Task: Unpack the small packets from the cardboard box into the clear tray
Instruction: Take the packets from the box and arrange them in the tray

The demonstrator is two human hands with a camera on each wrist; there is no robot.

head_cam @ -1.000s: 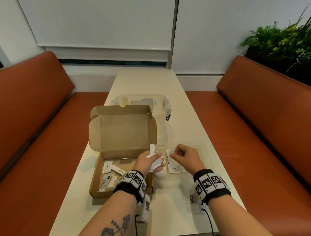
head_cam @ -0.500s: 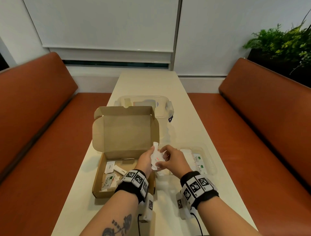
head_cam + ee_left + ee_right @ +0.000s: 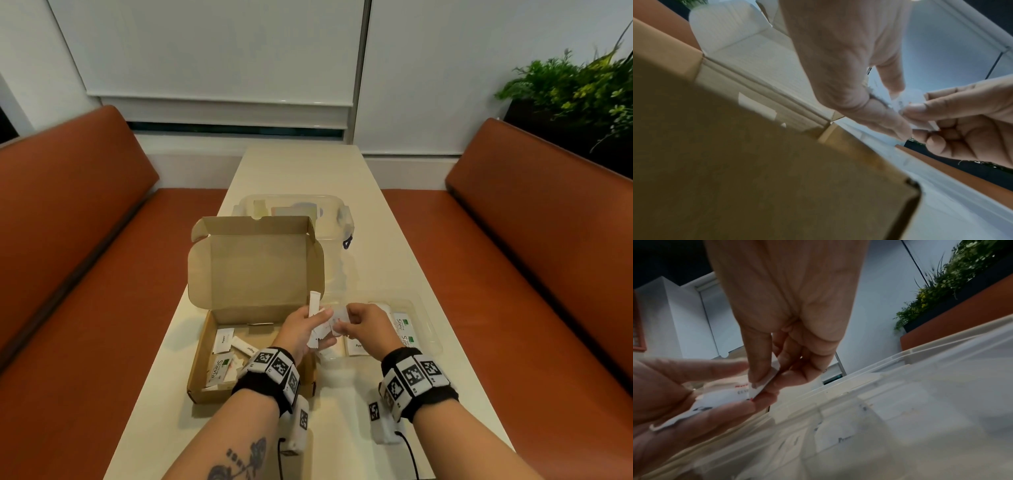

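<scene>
Cardboard box (image 3: 219, 383) at left of table (image 3: 308, 171), lid up; several packets (image 3: 222, 363) lying inside; left hand (image 3: 301, 329) above box's right edge, fingers curled round bunch of small white packets, long stick packet (image 3: 314, 305) poking up from grip; right hand (image 3: 363, 325) just beside it, thumb and forefinger pinching one flat white packet (image 3: 337, 317) at bunch's edge; clear tray (image 3: 428, 329) under and right of right hand, holding flat packets, some labelled in green; lidded clear container (image 3: 339, 212) behind box.
</scene>
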